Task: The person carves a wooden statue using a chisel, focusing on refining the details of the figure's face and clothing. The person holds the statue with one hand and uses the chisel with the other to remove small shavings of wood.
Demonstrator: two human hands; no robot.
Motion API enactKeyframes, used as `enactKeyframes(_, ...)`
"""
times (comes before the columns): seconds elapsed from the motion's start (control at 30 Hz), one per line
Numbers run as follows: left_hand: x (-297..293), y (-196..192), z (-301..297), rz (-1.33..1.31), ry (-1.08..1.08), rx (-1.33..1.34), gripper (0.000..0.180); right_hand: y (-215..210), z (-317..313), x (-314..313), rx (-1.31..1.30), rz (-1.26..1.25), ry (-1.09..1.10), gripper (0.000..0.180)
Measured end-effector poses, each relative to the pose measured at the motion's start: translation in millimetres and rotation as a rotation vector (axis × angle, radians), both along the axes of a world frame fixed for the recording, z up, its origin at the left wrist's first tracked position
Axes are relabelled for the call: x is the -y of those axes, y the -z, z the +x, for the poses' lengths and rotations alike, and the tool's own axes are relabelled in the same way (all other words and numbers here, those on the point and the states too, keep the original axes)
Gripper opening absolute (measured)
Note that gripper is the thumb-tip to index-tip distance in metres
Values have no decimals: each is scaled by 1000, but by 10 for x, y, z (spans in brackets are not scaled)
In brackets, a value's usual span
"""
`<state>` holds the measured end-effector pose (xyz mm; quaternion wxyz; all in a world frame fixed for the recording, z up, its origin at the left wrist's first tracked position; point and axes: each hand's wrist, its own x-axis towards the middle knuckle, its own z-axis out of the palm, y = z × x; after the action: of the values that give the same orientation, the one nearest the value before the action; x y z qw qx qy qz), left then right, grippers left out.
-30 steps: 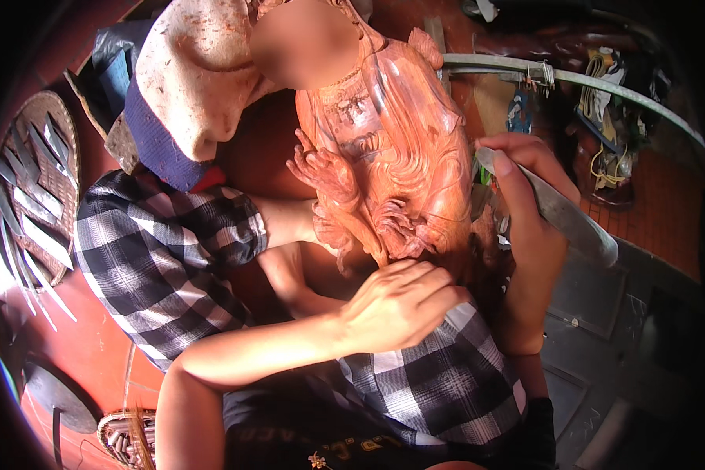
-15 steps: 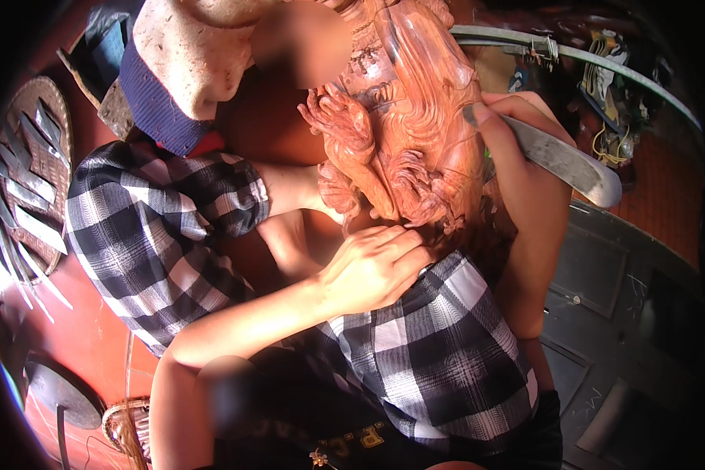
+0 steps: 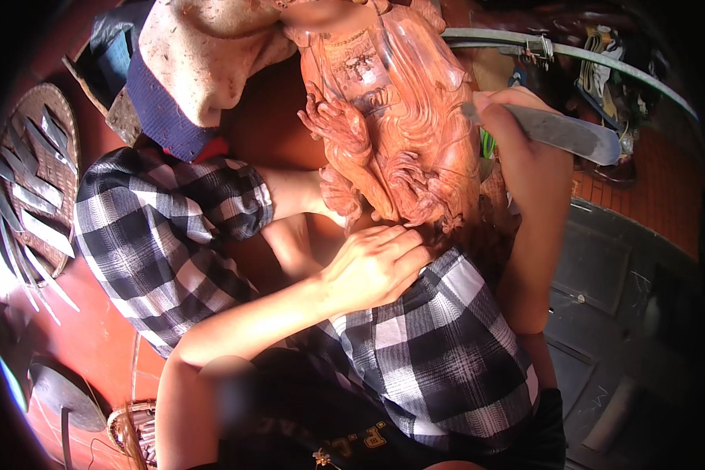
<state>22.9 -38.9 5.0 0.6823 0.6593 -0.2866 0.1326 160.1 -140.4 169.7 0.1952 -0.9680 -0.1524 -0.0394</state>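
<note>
Fingers (image 3: 403,244) of your left hand (image 3: 372,266) are curled loosely and pressed against the lower edge of the wooden carving (image 3: 392,133), tips touching the carved folds near its base; whether they pinch a small tool there cannot be told. Your right hand (image 3: 525,149) is closed in a fist around the handle end of a flat metal chisel (image 3: 560,133), and the fist sits just beside the carving's right flank, at about its middle height.

You have the carving propped between your knees, resting on the black-and-white checked cloth (image 3: 439,352) over your lap. Its long axis runs from your lap up and away toward the top of the view, leaning slightly left, with the upper end farthest from you and the base end nearest your left fingertips. The carved front, with a small clawed figure and wavy relief, faces up toward you.

You hold the chisel nearly crosswise to that axis: its broad grey blade sticks out to the right of your fist and slopes a little downward, pointing away from the carving, while the end inside your fist meets the wood's right edge.

At the far left, a round woven tray (image 3: 63,117) carries a row of other metal blades (image 3: 31,204), well apart from both hands. A pale cloth with a blue band (image 3: 188,70) lies beside the carving's upper left.
</note>
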Motion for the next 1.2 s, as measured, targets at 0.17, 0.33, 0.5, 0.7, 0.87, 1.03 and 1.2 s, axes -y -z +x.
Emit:
enactKeyframes(0.17, -5, 6, 14, 16, 19, -5, 32, 38, -50, -40, 236, -311, -240, 16)
enactKeyframes(0.33, 10, 15, 8, 14, 4, 7, 31, -90, -63, -80, -82, -200, 118, 19)
enactKeyframes(0.5, 2, 39, -5, 28, 6, 14, 33, 26, -69, -106, 99, -250, -41, 20)
enactKeyframes(0.7, -2, 39, 13, 21, 9, 13, 37, 42, -72, -64, 178, -249, -174, 17)
enactKeyframes(0.87, -19, 15, 24, 34, -12, 44, 38, 19, -74, -52, 81, -171, 7, 18)
enactKeyframes(1.03, -50, 2, 35, 69, 15, 30, 37, 31, -44, -51, 133, -268, -78, 16)
enactKeyframes(1.2, -6, 49, 30, 44, 8, 22, 39, -4, -67, -85, 141, -369, -140, 15)
